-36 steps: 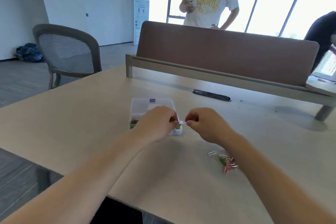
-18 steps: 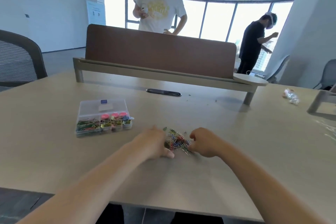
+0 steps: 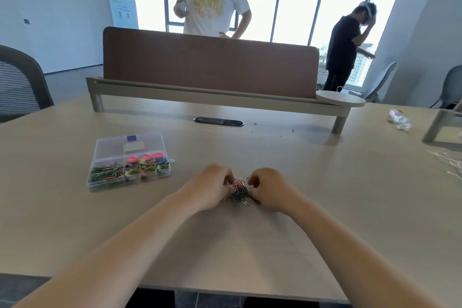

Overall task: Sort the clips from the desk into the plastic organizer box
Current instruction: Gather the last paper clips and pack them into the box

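From the head camera, both hands rest on the pale surface (image 3: 325,182) near its front edge, bracketing a small tangled heap of coloured paper clips (image 3: 239,190). The left hand (image 3: 212,186) has its fingers curled narrow against the heap's left side, and the right hand (image 3: 268,189) curls the same way against its right side; whether either actually pinches a clip I cannot tell. To the left and slightly farther stands the clear plastic organizer box (image 3: 130,160), its near compartments holding mixed clips and three pink round pieces, its far part closed by a lid or empty.
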The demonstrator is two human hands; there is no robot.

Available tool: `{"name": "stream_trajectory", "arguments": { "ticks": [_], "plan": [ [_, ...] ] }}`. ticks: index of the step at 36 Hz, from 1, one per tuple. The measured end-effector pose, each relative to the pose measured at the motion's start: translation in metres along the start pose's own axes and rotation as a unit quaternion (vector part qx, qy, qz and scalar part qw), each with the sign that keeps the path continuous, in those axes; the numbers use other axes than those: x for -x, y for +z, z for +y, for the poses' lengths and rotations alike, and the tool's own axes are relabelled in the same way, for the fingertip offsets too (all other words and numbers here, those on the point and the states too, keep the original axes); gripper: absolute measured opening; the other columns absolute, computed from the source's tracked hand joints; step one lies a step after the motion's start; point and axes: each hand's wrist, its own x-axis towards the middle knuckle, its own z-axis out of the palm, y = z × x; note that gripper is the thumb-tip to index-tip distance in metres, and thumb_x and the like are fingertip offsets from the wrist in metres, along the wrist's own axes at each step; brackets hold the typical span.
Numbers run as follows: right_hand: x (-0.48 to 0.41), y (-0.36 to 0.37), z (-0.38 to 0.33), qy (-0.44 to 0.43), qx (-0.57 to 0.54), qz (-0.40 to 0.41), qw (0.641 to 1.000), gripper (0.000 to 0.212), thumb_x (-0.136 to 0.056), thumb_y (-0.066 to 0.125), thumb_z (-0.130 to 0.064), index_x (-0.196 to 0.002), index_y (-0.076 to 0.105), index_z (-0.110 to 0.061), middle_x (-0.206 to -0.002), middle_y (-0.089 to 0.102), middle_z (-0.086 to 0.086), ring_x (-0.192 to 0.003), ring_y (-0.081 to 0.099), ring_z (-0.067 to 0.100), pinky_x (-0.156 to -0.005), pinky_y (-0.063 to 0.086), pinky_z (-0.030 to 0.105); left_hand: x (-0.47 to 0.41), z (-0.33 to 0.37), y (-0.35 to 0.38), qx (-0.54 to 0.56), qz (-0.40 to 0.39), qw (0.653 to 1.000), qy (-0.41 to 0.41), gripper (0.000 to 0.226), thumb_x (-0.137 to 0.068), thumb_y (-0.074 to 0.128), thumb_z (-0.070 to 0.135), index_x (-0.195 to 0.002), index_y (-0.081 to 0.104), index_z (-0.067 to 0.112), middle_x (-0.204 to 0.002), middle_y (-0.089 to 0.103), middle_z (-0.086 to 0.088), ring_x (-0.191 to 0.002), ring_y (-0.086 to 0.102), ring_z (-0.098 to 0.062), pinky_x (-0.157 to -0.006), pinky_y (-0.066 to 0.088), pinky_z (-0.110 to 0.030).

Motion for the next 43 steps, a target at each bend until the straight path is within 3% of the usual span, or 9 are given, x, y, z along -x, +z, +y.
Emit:
{"name": "stream_trajectory", "arguments": {
  "ticks": [6, 11, 14, 22, 27, 30, 32, 36, 43],
  "plan": [
    [-0.014, -0.004, 0.006, 0.017, 0.012, 0.004, 1.000, 0.035, -0.087, 0.049, -0.013, -0.054, 0.039, -0.017, -0.063, 0.034, 0.002, -0.061, 0.039, 0.022, -0.048, 0.028, 0.025, -0.015, -0.010, 0.000, -0.012, 0.004, 1.000, -0.014, 0.037, -0.092, 0.057, 0.040, -0.118, 0.059, 0.014, -0.115, 0.054, -0.004, -0.109, 0.050, -0.020, -0.096, 0.042, -0.035],
    [-0.021, 0.002, -0.001, 0.000, 0.040, -0.042, 0.998, 0.024, -0.083, 0.045, -0.012, -0.062, 0.056, -0.017, -0.096, 0.046, 0.005, -0.086, 0.059, 0.028, -0.077, 0.052, 0.039, -0.013, -0.011, 0.005, -0.036, -0.048, 0.998, -0.013, 0.029, -0.097, 0.045, 0.039, -0.105, 0.057, 0.014, -0.108, 0.059, -0.004, -0.102, 0.058, -0.026, -0.090, 0.047, -0.042],
    [-0.020, 0.003, -0.006, -0.019, 0.016, -0.051, 0.998, 0.036, -0.083, 0.045, -0.006, -0.096, 0.075, -0.020, -0.108, 0.053, 0.004, -0.097, 0.059, 0.026, -0.089, 0.051, 0.040, -0.008, -0.010, 0.004, -0.042, -0.042, 0.998, 0.016, 0.026, -0.098, 0.043, 0.035, -0.110, 0.060, 0.019, -0.120, 0.060, 0.000, -0.110, 0.057, -0.024, -0.092, 0.046, -0.039],
    [0.003, -0.010, -0.011, -0.031, 0.003, -0.069, 0.997, 0.044, -0.090, 0.042, 0.000, -0.116, 0.071, -0.019, -0.123, 0.063, 0.006, -0.111, 0.058, 0.023, -0.093, 0.047, 0.030, 0.011, -0.009, -0.006, -0.003, -0.046, 0.999, 0.023, 0.031, -0.096, 0.048, 0.032, -0.124, 0.061, 0.026, -0.120, 0.066, 0.003, -0.108, 0.060, -0.017, -0.090, 0.046, -0.030],
    [0.011, -0.018, 0.000, -0.023, 0.014, -0.051, 0.998, 0.036, -0.093, 0.055, -0.031, -0.125, 0.064, -0.019, -0.131, 0.058, 0.004, -0.117, 0.055, 0.021, -0.098, 0.043, 0.030, 0.019, -0.005, -0.018, 0.031, -0.031, 0.999, 0.021, 0.032, -0.095, 0.055, 0.021, -0.127, 0.060, 0.020, -0.124, 0.062, 0.001, -0.115, 0.057, -0.012, -0.089, 0.040, -0.021],
    [0.012, -0.018, 0.006, 0.011, 0.045, -0.098, 0.994, 0.080, -0.076, 0.065, -0.066, -0.139, 0.049, -0.020, -0.138, 0.047, 0.004, -0.123, 0.050, 0.025, -0.102, 0.042, 0.039, 0.018, -0.006, -0.023, -0.009, -0.033, 0.999, -0.003, 0.045, -0.089, 0.064, 0.031, -0.132, 0.056, 0.018, -0.130, 0.058, -0.004, -0.118, 0.053, -0.017, -0.091, 0.040, -0.025],
    [0.013, -0.015, 0.007, 0.018, 0.073, -0.119, 0.990, 0.095, -0.069, 0.067, -0.071, -0.143, 0.043, -0.017, -0.137, 0.040, 0.004, -0.120, 0.049, 0.026, -0.101, 0.042, 0.040, 0.016, -0.006, -0.026, -0.036, -0.066, 0.996, -0.038, 0.065, -0.082, 0.070, 0.042, -0.137, 0.050, 0.014, -0.136, 0.053, -0.008, -0.121, 0.052, -0.023, -0.093, 0.042, -0.029],
    [0.008, -0.008, 0.002, 0.008, 0.089, -0.110, 0.990, 0.079, -0.073, 0.069, -0.065, -0.131, 0.054, -0.014, -0.129, 0.042, 0.006, -0.109, 0.054, 0.026, -0.097, 0.046, 0.039, 0.014, 0.004, -0.024, -0.072, -0.123, 0.987, -0.072, 0.084, -0.076, 0.074, 0.049, -0.144, 0.040, 0.012, -0.140, 0.045, -0.012, -0.120, 0.052, -0.027, -0.095, 0.044, -0.031],
    [-0.007, -0.003, -0.010, -0.038, 0.069, -0.086, 0.993, 0.056, -0.077, 0.075, -0.042, -0.124, 0.062, -0.013, -0.123, 0.055, 0.008, -0.107, 0.056, 0.024, -0.088, 0.046, 0.031, 0.003, 0.015, -0.016, -0.070, -0.105, 0.991, -0.055, 0.049, -0.079, 0.074, 0.038, -0.117, 0.064, 0.008, -0.112, 0.064, -0.012, -0.098, 0.062, -0.027, -0.073, 0.045, -0.029]
  ]
}}
